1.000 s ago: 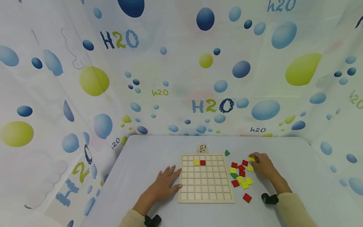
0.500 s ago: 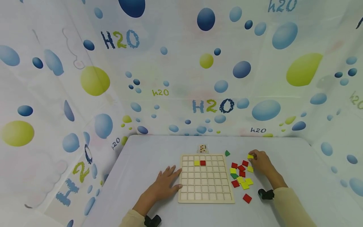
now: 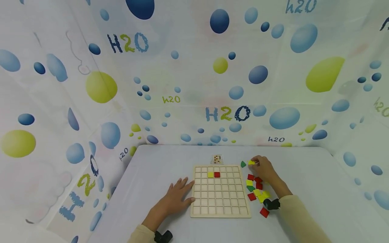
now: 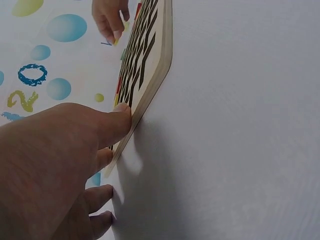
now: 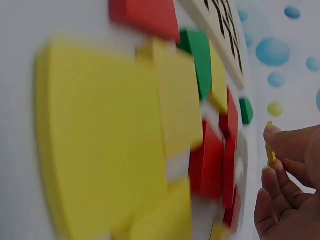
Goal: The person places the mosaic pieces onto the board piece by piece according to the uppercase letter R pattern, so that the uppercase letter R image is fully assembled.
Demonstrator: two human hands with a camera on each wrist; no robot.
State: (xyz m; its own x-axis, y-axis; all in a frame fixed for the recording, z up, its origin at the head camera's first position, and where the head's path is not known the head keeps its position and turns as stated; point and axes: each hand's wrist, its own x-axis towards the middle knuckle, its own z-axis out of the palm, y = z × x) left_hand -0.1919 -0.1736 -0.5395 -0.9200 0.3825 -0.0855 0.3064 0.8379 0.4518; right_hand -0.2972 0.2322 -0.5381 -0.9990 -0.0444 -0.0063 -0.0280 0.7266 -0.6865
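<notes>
My right hand point(image 3: 265, 168) pinches a yellow square tile point(image 5: 270, 144) between thumb and fingers, to the right of the board's far right corner. A green tile point(image 3: 243, 164) lies just left of it on the table. My left hand point(image 3: 177, 195) rests at the left edge of the wooden grid board point(image 3: 221, 198), fingers spread; in the left wrist view its thumb touches the board's edge. One yellow tile point(image 3: 210, 174) and one red tile point(image 3: 217, 174) sit side by side in the board's top row.
Several loose red, yellow and green tiles point(image 3: 250, 182) lie right of the board, under and beside the right forearm. A small printed pattern card point(image 3: 217, 159) lies behind the board. A patterned curtain point(image 3: 194, 67) stands around the white table point(image 3: 164, 162).
My right hand has moved left with the yellow tile, from beyond the loose pile toward the green tile near the board's far right corner. The left hand stays put.
</notes>
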